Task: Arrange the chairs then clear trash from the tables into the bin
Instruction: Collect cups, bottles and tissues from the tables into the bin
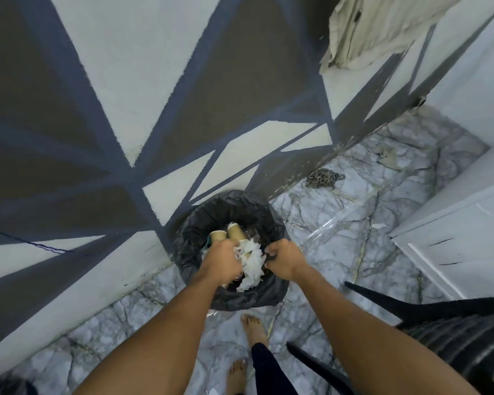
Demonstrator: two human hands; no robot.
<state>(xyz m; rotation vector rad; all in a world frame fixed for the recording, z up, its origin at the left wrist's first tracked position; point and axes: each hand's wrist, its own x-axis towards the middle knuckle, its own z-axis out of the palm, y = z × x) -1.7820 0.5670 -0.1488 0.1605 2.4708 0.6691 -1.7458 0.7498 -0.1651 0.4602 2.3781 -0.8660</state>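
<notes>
My left hand (221, 259) is closed around a bundle of trash: crumpled white paper tissue (251, 266) spills out from under the fingers, and two brown paper cups (228, 234) stick out past the knuckles, lying side by side with their pale rims pointing away from me. My right hand (283, 259) is curled tight on the near right edge of the black plastic bin liner (194, 240), pinching a fold of it between fingers and palm. The two hands sit close together, with the tissue hanging between them.

All of this is directly over the mouth of the round bin with the black liner (268, 297), so the trash is above the opening and partly inside it; I cannot tell whether the cups rest on anything below. The bin stands on the grey-veined white marble floor (340, 238), right against the wall painted in cream and brown triangles with dark blue bands (126, 109).

My bare feet (254, 332) are just behind the bin. To my right, the black plastic chair with a slatted seat (454, 332) stands near my right forearm. Farther off, a heap of metal chain (322, 178) lies on the floor by the wall's base, a white panelled door (454, 238) stands at the right, and a crumpled beige cloth (377, 29) hangs at the top.
</notes>
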